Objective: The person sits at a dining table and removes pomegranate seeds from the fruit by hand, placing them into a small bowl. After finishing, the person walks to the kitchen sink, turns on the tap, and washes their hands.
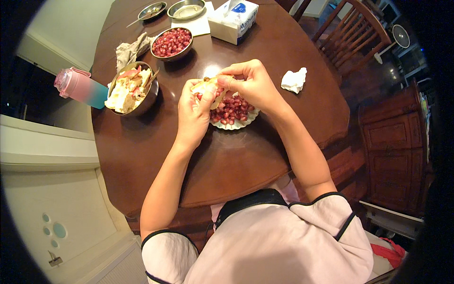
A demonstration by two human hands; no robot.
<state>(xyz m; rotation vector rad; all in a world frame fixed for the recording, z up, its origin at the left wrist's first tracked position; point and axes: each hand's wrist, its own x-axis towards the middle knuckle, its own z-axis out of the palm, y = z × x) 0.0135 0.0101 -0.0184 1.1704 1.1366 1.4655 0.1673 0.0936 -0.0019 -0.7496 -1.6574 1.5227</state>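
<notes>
A pomegranate piece (211, 87) with pale rind and some red seeds is held between both hands over a plate. My left hand (195, 110) grips its left side, the thumb lying across the front. On its upper right edge, my right hand (248, 83) pinches the rind between thumb and fingers. Below them sits a white plate with a scalloped rim (236, 126), heaped with loose pomegranate seeds (232, 110). My hands cover the plate's far part.
Left of my hands stands a metal bowl (150, 97) of rind and pith. Beyond are a bowl of pomegranate seeds (172, 42), a crumpled cloth (129, 51), a tissue pack (234, 21) and metal dishes (186, 10). A pink-and-teal bottle (83, 87) stands far left; a crumpled tissue (293, 81) lies right.
</notes>
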